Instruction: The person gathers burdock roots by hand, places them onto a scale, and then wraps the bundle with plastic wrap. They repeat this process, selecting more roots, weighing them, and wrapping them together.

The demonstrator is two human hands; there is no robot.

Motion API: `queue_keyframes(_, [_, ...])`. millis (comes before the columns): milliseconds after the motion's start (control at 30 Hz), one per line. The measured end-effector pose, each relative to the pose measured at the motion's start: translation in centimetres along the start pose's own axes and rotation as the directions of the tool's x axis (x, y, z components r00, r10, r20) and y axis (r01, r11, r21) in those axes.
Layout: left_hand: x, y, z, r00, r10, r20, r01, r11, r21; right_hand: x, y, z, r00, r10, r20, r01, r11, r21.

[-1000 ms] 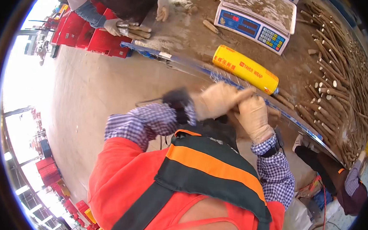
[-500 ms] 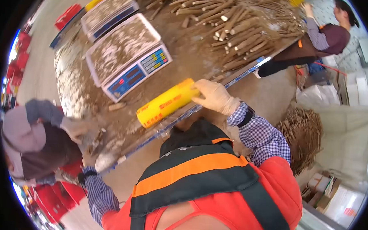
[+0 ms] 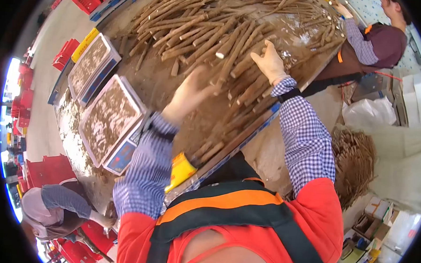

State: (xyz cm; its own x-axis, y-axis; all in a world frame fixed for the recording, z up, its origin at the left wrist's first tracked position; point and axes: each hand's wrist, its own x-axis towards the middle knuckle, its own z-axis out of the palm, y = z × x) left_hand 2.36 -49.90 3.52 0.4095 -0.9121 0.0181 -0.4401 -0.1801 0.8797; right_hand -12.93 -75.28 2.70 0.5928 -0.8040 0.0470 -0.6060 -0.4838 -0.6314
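My left hand (image 3: 188,97), gloved and slightly blurred by motion, reaches over the table at the near left side of a pile of long brown yam-like roots (image 3: 214,42). Its fingers are apart and hold nothing. My right hand (image 3: 270,64), also gloved, is over the right part of the pile, thumb and fingers spread, with roots close below it. Several roots show pale cut ends. A yellow printed roll (image 3: 181,170) lies at the table's near edge, partly hidden by my left sleeve.
Two digital scales with dirt-covered trays, a nearer one (image 3: 110,120) and a farther one (image 3: 92,65), stand on the left. One co-worker (image 3: 61,209) bends at lower left; another (image 3: 383,45) is at far right. A bundle of roots (image 3: 352,166) stands beyond my right arm.
My right hand has left the yellow roll and moved forward over the roots. My left hand has swung up from the lower left to the pile. The view has shifted too.
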Motion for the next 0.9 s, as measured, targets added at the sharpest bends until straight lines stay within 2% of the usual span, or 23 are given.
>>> queue_keyframes(67, [9.5, 2.4, 3.0, 0.976, -0.214, -0.032, 0.214, 0.937, 0.277, 4.8, 0.5, 0.6, 0.996, -0.037, -0.079, 0.035, 0.999, -0.028])
queue_keyframes(100, [12.9, 2.0, 5.1, 0.981, -0.141, -0.134, 0.190, 0.838, 0.511, 7.3, 0.9, 0.6, 0.996, -0.043, -0.077, 0.042, 0.999, -0.016])
queue_keyframes(133, [15.5, 1.0, 6.5, 0.976, -0.049, -0.212, 0.188, 0.679, 0.710, 9.6, 1.3, 0.7, 0.998, 0.034, 0.045, -0.031, 0.997, -0.075])
queue_keyframes(167, [17.5, 0.4, 6.4, 0.975, -0.058, -0.215, 0.198, 0.669, 0.716, 11.1, 1.1, 0.6, 0.979, 0.122, 0.166, -0.098, 0.985, -0.143])
queue_keyframes(200, [19.6, -0.1, 6.3, 0.957, -0.279, -0.083, 0.258, 0.684, 0.682, 12.4, 1.0, 0.4, 0.937, 0.214, 0.274, -0.157, 0.963, -0.218])
queue_keyframes(233, [21.2, -0.7, 6.2, 0.876, -0.478, 0.064, 0.326, 0.684, 0.652, 13.1, 1.4, 0.0, 0.920, 0.211, 0.331, -0.108, 0.947, -0.303])
queue_keyframes(267, [21.8, -1.2, 6.1, 0.867, -0.494, 0.072, 0.331, 0.676, 0.658, 14.0, 1.4, -0.3, 0.912, 0.221, 0.346, -0.117, 0.947, -0.298])
queue_keyframes(333, [21.5, -2.3, 4.7, 0.867, -0.460, 0.192, 0.355, 0.841, 0.408, 15.1, 1.9, -0.1, 0.815, 0.270, 0.512, -0.212, 0.962, -0.171])
queue_keyframes(367, [21.8, -6.1, 4.6, 0.917, -0.328, 0.227, 0.218, 0.888, 0.406, 15.3, 1.5, 0.3, 0.850, 0.251, 0.464, -0.160, 0.960, -0.228])
queue_keyframes(400, [21.7, -5.7, 3.5, 0.911, -0.343, 0.229, 0.228, 0.882, 0.412, 15.7, 1.0, 0.4, 0.842, 0.253, 0.476, -0.163, 0.961, -0.221])
queue_keyframes(433, [21.2, -5.3, 2.3, 0.825, -0.427, 0.369, 0.383, 0.904, 0.189, 15.7, 0.5, 0.6, 0.848, 0.211, 0.486, -0.087, 0.960, -0.265])
queue_keyframes(467, [20.6, -4.2, 1.1, 0.728, -0.455, 0.513, 0.544, 0.839, -0.027, 15.6, 0.3, 0.9, 0.851, 0.167, 0.498, -0.006, 0.951, -0.308])
queue_keyframes(500, [19.5, -2.8, 0.2, 0.713, -0.488, 0.504, 0.625, 0.768, -0.140, 16.8, 1.7, 2.9, 0.861, 0.207, 0.465, -0.020, 0.927, -0.374])
queue_keyframes(533, [18.3, -1.8, -0.7, 0.707, -0.499, 0.501, 0.636, 0.758, -0.144, 16.6, 1.3, 2.2, 0.853, 0.204, 0.480, -0.013, 0.928, -0.372])
queue_keyframes(600, [16.3, -0.9, -2.4, 0.776, -0.507, 0.375, 0.612, 0.749, -0.254, 16.3, -0.4, 0.0, 0.761, 0.262, 0.593, -0.070, 0.943, -0.326])
queue_keyframes(633, [15.1, -2.7, -2.6, 0.812, -0.428, 0.397, 0.580, 0.667, -0.468, 16.9, -0.3, 0.4, 0.738, 0.282, 0.613, -0.098, 0.943, -0.317])
queue_keyframes(667, [13.9, -2.8, -3.1, 0.810, -0.445, 0.383, 0.586, 0.658, -0.473, 16.4, -1.0, 0.4, 0.785, 0.259, 0.562, -0.078, 0.942, -0.326])
queue_keyframes(733, [11.1, -2.8, -4.3, 0.824, -0.462, 0.328, 0.562, 0.597, -0.572, 19.4, 2.6, 6.3, 0.867, 0.236, 0.439, -0.063, 0.925, -0.374])
queue_keyframes(800, [7.8, -2.4, -6.3, 0.829, -0.490, 0.270, 0.536, 0.560, -0.631, 19.8, 3.4, 8.4, 0.943, 0.132, 0.307, 0.023, 0.891, -0.454])
queue_keyframes(867, [4.1, -1.3, -9.3, 0.833, -0.516, 0.199, 0.492, 0.529, -0.692, 19.3, 2.3, 7.2, 0.909, 0.045, 0.415, 0.092, 0.948, -0.306])
queue_keyframes(900, [1.9, -0.4, -11.3, 0.827, -0.551, 0.113, 0.456, 0.539, -0.708, 19.0, 2.9, 7.2, 0.932, 0.020, 0.363, 0.044, 0.985, -0.166])
